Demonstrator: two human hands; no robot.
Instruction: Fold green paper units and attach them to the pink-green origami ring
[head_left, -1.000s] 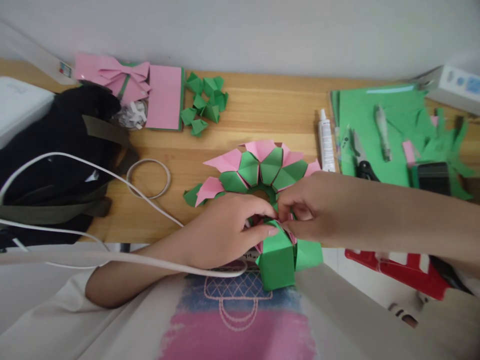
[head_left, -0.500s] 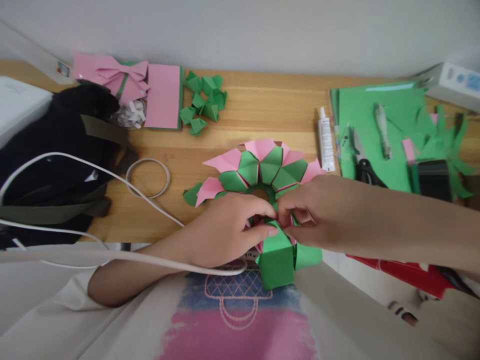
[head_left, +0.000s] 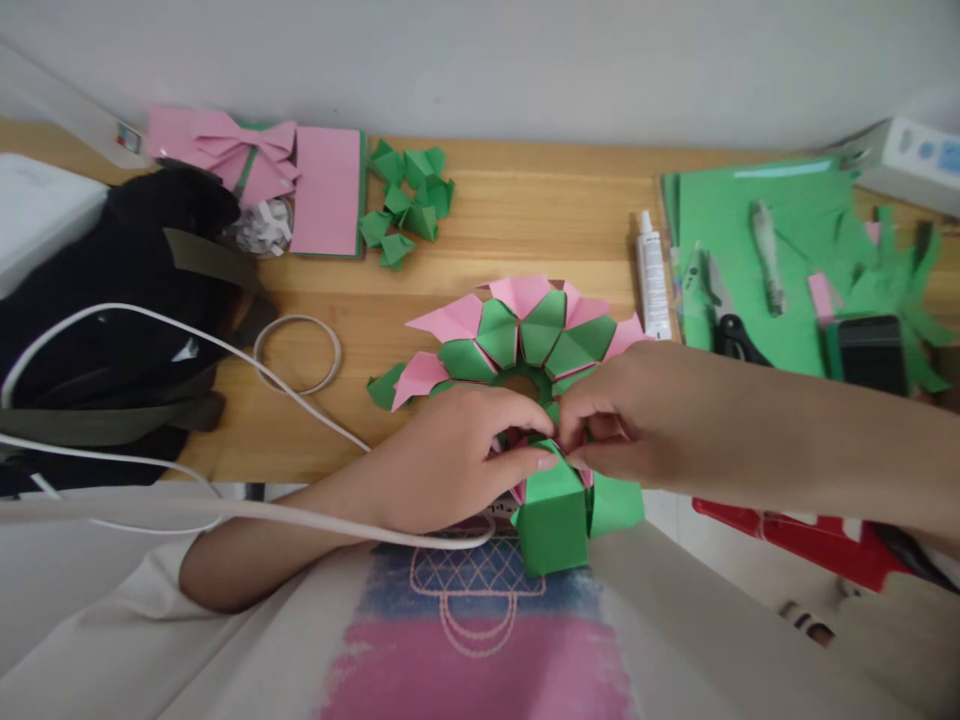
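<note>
A ring-shaped paper wreath [head_left: 496, 335] of folded green and pink pieces lies at the table's front edge, its near side toward my body. My left hand [head_left: 491, 445] pinches this near side, thumb on top of a green folded piece [head_left: 553, 525] that juts past the edge. Opposite it, my right hand [head_left: 611, 415] grips the same part with thumb and fingers pressed together. The two sets of fingertips almost meet, and they hide the join between the pieces. Another green flap [head_left: 616, 507] sticks out below my right hand.
Behind the wreath lie several small green folded pieces [head_left: 405, 205] and a pink paper stack [head_left: 326, 195]. At right are a glue tube [head_left: 652, 280], scissors [head_left: 726, 315] and green sheets [head_left: 720, 215]. A white cable [head_left: 300, 510] crosses over my left forearm; a black bag [head_left: 112, 300] sits left.
Both hands keep the same pinch on the wreath's near side, and my right hand shifts very slightly. The view has moved a little; the wreath stays in place.
</note>
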